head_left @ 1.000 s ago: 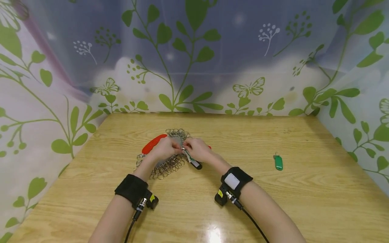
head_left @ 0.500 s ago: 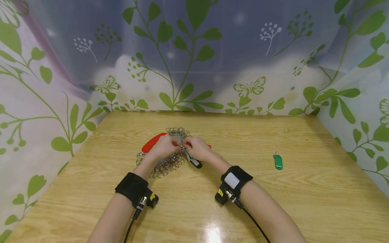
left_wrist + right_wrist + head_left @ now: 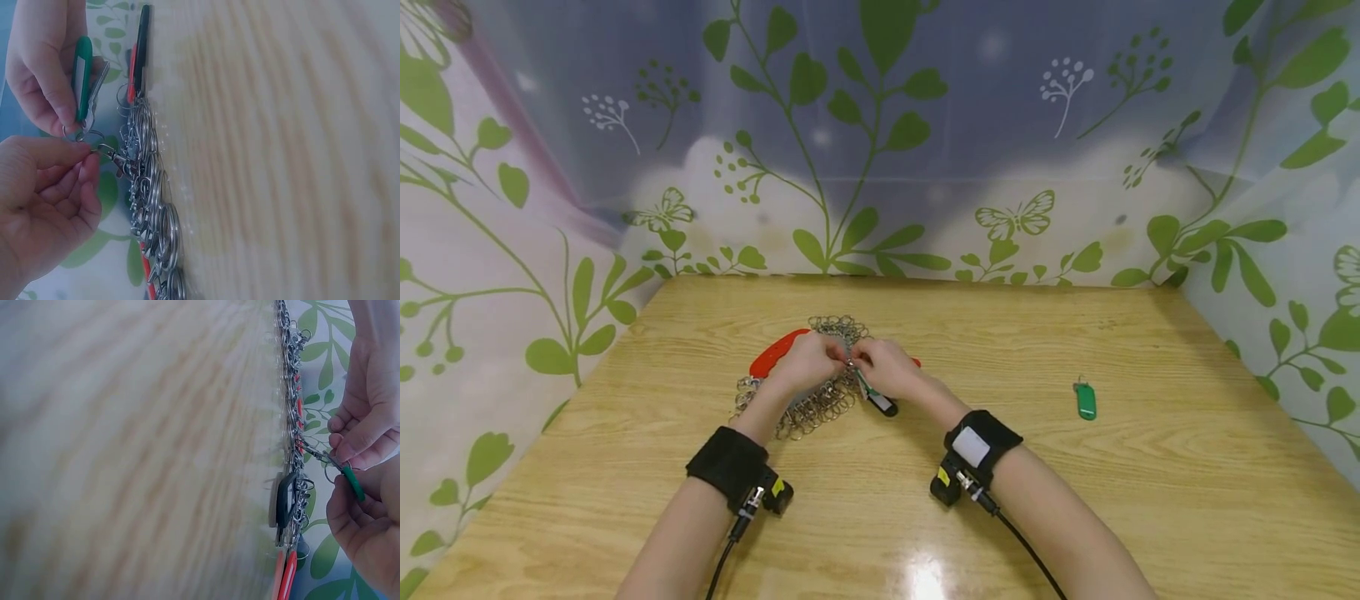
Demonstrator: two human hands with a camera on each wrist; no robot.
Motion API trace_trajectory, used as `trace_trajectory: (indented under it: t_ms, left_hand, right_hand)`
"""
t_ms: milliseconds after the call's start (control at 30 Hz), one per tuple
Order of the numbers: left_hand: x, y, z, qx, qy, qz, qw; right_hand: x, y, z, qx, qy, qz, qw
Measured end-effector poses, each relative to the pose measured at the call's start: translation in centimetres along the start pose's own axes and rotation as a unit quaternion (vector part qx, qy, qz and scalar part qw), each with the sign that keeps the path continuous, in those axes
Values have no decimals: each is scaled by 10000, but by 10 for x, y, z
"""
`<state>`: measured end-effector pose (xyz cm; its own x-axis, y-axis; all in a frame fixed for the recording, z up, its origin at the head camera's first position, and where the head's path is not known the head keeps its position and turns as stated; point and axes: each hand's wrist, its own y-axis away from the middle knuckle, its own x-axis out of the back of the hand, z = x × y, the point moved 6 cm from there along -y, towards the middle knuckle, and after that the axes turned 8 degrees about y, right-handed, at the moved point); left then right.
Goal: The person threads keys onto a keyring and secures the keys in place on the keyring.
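My left hand (image 3: 808,362) and right hand (image 3: 886,367) meet over a large cluster of metal rings (image 3: 812,412) on the table. With thumb and forefinger, the left hand (image 3: 44,200) pinches the end of a small metal clasp (image 3: 119,161) linked to the cluster. Opposite it, the right hand (image 3: 47,69) pinches a key ring (image 3: 67,132) bearing a green key tag (image 3: 82,78) and a silver key (image 3: 97,94). Clasp and key ring sit close together; fingers hide whether they are linked. Among the rings lie a red plastic piece (image 3: 775,354) and a black-framed tag (image 3: 883,406).
Another green key tag (image 3: 1086,402) with a small ring lies apart on the right side of the wooden table (image 3: 1000,333). A leaf-patterned cloth (image 3: 880,208) surrounds the table's back and sides. Each wrist wears a black strap with a camera and cable.
Both hands stay in nearly the same place, with only small finger movements at the clasp and key ring. The green tag and key have shifted slightly beside the right hand.
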<state>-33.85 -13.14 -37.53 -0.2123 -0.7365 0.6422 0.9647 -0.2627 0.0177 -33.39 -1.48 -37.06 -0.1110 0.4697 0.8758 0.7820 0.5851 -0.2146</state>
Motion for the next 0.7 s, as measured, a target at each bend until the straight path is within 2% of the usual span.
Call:
trace_trajectory:
  t_ms: [167,467,700]
  left_hand:
    - [1,-1,-1,18,33,91,10000]
    - [0,-2,-5,131,66,159,9998]
    - [1,0,-1,-105,85,14,9999]
  right_hand:
    - [-2,-1,-2,70,-2,26,10000]
    - [-1,-1,-1,-92,-31,160,9998]
    - [-1,-2,-8,405,450,134,9981]
